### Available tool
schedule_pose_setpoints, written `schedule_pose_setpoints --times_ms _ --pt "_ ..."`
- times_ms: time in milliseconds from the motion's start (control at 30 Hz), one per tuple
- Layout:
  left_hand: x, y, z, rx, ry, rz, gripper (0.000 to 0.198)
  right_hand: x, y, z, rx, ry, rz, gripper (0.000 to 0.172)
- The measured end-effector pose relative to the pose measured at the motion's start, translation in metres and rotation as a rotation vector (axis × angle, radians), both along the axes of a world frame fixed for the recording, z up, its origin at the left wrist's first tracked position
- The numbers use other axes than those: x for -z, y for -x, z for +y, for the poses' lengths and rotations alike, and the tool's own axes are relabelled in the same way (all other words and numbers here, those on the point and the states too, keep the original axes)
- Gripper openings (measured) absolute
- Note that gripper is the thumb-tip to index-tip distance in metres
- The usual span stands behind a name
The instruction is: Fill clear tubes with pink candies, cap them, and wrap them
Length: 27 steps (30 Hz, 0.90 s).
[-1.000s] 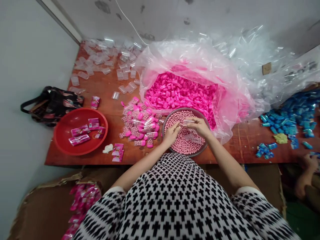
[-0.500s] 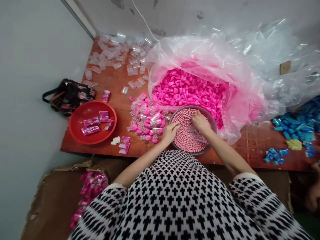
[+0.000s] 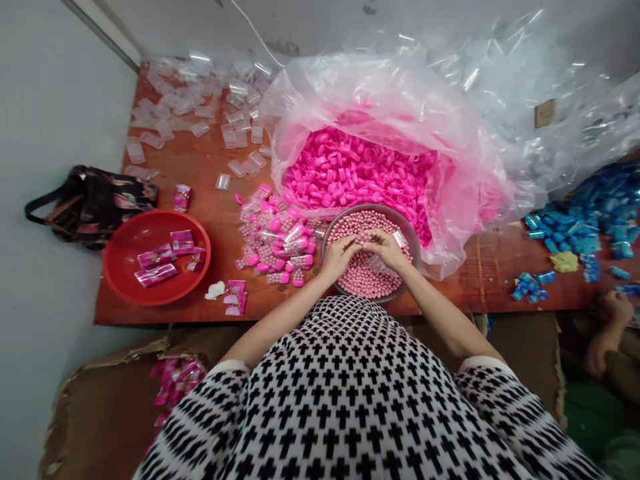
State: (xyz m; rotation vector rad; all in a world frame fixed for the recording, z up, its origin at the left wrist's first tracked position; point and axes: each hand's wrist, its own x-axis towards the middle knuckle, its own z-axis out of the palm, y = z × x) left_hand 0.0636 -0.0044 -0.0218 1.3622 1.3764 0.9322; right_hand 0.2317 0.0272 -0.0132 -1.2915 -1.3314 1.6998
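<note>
A round grey bowl [image 3: 415, 241] full of small pink balls [image 3: 367, 283] stands at the table's front edge. Above the balls, my left hand [image 3: 341, 257] and my right hand [image 3: 387, 250] meet, fingers closed around a small clear container [image 3: 363, 238] with pink balls in it. The fingers partly cover it. Other clear containers lie on the balls near my right hand. Left of the bowl is a heap of ball-filled clear containers with pink caps [image 3: 275, 237]. Behind the bowl, a big plastic bag [image 3: 320, 90] gapes over loose pink caps [image 3: 350, 167].
A red basin [image 3: 117, 267] with pink packets sits on the left beside a dark floral bag [image 3: 115, 193]. Empty clear containers [image 3: 175, 103] are scattered at the back left. Blue wrapped pieces [image 3: 575, 233] lie on the right, near another person's hand [image 3: 615, 307].
My right hand has lifted out of the balls and moved left to meet my left hand over the bowl. The camera view has shifted slightly to the right.
</note>
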Motion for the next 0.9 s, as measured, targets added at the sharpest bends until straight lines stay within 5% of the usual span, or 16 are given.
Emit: schedule_pose_setpoints --times_ms 200,367,733,900 --pt "0.003 -0.002 0.000 -0.010 0.131 -0.316 0.038 -0.028 -0.012 -0.002 -0.056 -0.123 -0.052 0.042" --pt "0.008 0.000 0.001 0.021 0.242 -0.507 0.054 -0.052 -0.019 0.006 -0.250 -0.355 -0.261 0.023" --pt "0.002 0.014 0.000 0.213 -0.132 0.012 0.026 -0.042 -0.019 0.003 -0.531 -0.447 -0.517 0.008" --pt "0.002 0.024 0.002 0.106 -0.187 0.117 0.028 -0.041 -0.033 0.012 -0.506 -0.393 -0.659 0.019"
